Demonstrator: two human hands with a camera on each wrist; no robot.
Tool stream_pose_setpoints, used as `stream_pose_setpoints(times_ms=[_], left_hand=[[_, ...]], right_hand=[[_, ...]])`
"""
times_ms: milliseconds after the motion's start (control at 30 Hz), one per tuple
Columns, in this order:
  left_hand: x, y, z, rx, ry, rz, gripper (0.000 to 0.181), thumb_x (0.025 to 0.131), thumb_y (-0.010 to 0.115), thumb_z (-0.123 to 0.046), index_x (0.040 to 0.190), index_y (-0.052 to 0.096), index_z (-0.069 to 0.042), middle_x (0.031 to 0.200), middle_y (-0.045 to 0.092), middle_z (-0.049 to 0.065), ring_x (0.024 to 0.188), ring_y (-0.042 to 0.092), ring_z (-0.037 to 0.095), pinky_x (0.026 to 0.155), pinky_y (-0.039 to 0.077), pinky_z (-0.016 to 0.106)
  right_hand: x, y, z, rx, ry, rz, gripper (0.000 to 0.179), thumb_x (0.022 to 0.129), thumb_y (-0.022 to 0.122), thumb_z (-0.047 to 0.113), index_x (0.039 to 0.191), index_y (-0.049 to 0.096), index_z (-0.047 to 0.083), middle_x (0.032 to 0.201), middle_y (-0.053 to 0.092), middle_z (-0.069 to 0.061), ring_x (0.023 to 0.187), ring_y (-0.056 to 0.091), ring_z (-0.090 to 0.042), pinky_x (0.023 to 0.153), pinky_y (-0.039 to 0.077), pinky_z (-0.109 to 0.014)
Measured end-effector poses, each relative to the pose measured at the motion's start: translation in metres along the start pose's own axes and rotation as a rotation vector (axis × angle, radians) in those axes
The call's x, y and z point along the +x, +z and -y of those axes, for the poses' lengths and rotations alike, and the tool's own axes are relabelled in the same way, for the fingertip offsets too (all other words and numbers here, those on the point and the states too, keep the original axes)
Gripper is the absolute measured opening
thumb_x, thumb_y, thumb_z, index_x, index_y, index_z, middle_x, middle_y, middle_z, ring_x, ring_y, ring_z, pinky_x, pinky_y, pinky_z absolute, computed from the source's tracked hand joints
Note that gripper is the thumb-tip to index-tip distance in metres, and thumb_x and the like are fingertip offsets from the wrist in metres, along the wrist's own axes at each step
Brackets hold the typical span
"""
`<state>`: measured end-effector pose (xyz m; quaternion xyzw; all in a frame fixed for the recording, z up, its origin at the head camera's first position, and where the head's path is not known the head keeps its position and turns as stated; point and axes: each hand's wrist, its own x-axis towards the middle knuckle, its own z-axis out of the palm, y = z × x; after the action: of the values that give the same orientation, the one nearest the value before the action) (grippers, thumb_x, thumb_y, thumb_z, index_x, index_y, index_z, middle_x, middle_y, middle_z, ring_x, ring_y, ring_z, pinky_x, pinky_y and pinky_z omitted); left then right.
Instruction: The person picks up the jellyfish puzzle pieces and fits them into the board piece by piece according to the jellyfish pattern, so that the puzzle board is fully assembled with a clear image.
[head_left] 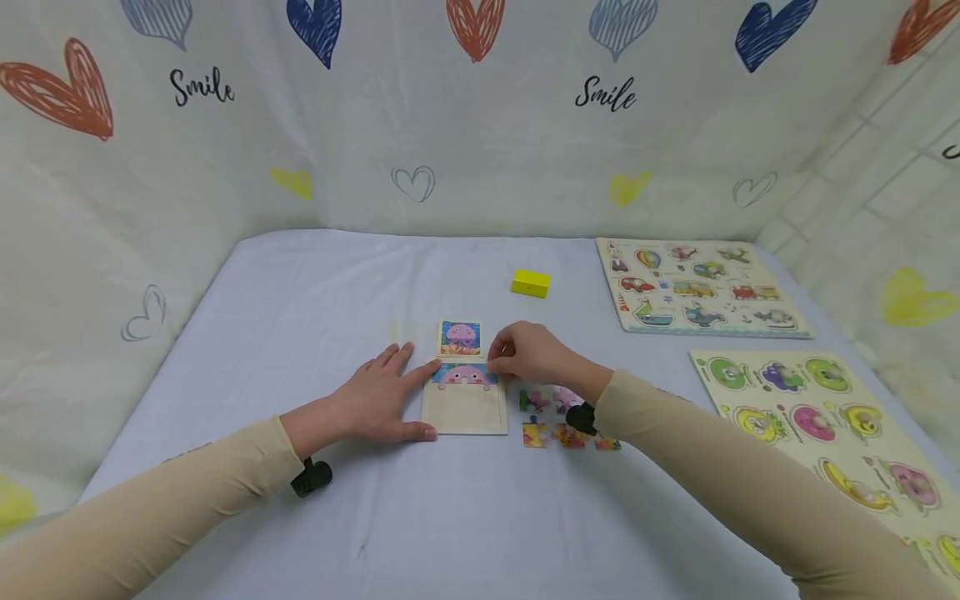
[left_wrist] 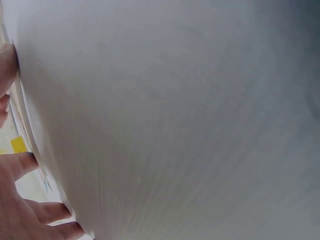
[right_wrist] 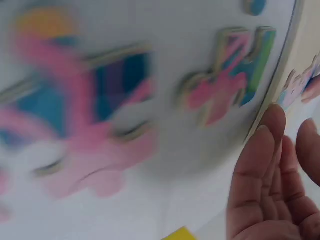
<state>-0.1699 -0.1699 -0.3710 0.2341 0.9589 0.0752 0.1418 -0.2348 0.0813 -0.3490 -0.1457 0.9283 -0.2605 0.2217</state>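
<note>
A small wooden puzzle board (head_left: 463, 412) lies in the middle of the table, with pink-and-blue pieces (head_left: 465, 375) across its top and bare wood below. Just beyond it is a card with a pink octopus picture (head_left: 460, 338). My left hand (head_left: 382, 396) rests with spread fingers at the board's left side, thumb near the lower edge and index finger at the upper corner. My right hand (head_left: 536, 358) has its bent fingertips at the board's upper right corner, by the end of the picture strip. In the right wrist view, a gap shows between thumb and fingers (right_wrist: 255, 160).
Several loose puzzle pieces (head_left: 535, 435) lie right of the board, partly under my right wrist. A yellow block (head_left: 530, 283) stands farther back. Two larger picture boards, one with vehicles (head_left: 660, 321) and one with fruit (head_left: 772, 450), lie along the right side.
</note>
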Motion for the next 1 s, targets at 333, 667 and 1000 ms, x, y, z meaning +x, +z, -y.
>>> stream_pose_setpoints(times_ms=[333, 667, 1000], left_hand=[[-0.001, 0.001, -0.001, 0.016, 0.006, -0.007, 0.096, 0.086, 0.071, -0.064, 0.161, 0.034, -0.016, 0.165, 0.023, 0.030, 0.151, 0.025, 0.053, 0.116, 0.032, 0.066], [-0.001, 0.001, -0.001, 0.016, 0.016, -0.009, 0.096, 0.086, 0.071, -0.064, 0.161, 0.034, -0.015, 0.164, 0.024, 0.031, 0.151, 0.025, 0.054, 0.116, 0.033, 0.066], [0.000, 0.001, 0.000, 0.020, 0.013, -0.008, 0.096, 0.086, 0.070, -0.064, 0.161, 0.033, -0.015, 0.165, 0.023, 0.030, 0.151, 0.025, 0.054, 0.116, 0.033, 0.067]], right_hand=[[-0.034, -0.011, -0.037, -0.059, -0.072, 0.004, 0.018, 0.095, 0.074, 0.018, 0.112, 0.072, 0.011, 0.105, 0.072, -0.002, 0.094, 0.061, -0.019, 0.093, 0.054, -0.036], [-0.046, -0.008, -0.046, -0.205, -0.112, 0.011, 0.019, 0.086, 0.084, 0.026, 0.100, 0.076, 0.014, 0.098, 0.067, 0.001, 0.095, 0.055, -0.019, 0.084, 0.051, -0.033], [-0.049, -0.004, -0.045, -0.181, -0.154, -0.025, 0.017, 0.086, 0.084, 0.018, 0.096, 0.070, 0.014, 0.098, 0.069, 0.001, 0.097, 0.058, -0.019, 0.095, 0.054, -0.039]])
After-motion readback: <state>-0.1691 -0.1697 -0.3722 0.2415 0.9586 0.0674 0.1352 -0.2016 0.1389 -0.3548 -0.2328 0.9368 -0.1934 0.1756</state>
